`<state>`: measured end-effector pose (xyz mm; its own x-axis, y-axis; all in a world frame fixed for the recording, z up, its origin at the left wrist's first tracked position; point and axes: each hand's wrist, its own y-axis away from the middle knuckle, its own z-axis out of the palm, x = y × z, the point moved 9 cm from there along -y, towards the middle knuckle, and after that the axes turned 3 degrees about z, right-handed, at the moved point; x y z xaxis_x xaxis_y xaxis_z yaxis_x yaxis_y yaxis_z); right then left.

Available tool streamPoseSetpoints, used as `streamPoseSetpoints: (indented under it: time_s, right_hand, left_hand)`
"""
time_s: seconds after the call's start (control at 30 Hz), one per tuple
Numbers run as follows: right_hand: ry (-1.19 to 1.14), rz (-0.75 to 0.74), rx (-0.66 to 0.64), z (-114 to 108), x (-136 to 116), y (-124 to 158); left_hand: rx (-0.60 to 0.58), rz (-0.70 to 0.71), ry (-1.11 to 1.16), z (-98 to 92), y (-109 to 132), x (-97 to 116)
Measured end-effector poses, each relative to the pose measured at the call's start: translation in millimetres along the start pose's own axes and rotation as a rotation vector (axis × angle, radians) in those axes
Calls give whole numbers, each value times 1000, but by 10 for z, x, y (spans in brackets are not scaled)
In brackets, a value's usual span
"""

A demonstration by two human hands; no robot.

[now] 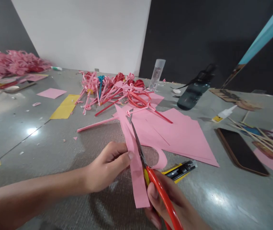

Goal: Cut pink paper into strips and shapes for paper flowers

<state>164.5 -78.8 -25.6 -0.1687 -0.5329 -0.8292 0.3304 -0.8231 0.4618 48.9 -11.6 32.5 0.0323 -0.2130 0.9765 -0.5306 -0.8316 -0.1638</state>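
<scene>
2 hands [107, 169] (plus 3 bottles [192, 94]).

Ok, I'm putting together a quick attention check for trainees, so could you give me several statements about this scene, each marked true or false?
1. The left hand holds a pink paper strip. True.
2. The right hand grips the scissors. True.
3. The scissors have blue handles. False: the handles are red-orange with some yellow.
4. The phone lies to the right of the pink sheets. True.
5. The upward side of the phone is white. False: it is black.
6. The left hand touches the phone. False: the phone lies apart from both hands.
</scene>
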Motion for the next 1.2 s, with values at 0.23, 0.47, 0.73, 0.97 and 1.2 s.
streamPoseSetpoints:
  time_s: [0.23,0.47,0.73,0.97,1.2]
  right_hand:
    - [-43,-125,-9,54,-65,-57]
    - [46,-25,-86,79,-228,82]
    - [59,39,-33,63,-200,98]
    - [10,-122,-21,61,-107,-39]
    - [111,-29,-27,3,-67,17]
  left_hand:
    - [11,-51,-6,-2,2,-33]
    - [29,-32,9,-13,4,-28]
    - [216,-31,32,-224,-16,-50]
    - [208,-41,-23,-192,-5,-89]
    - [108,-77,-70,-86,2,-96]
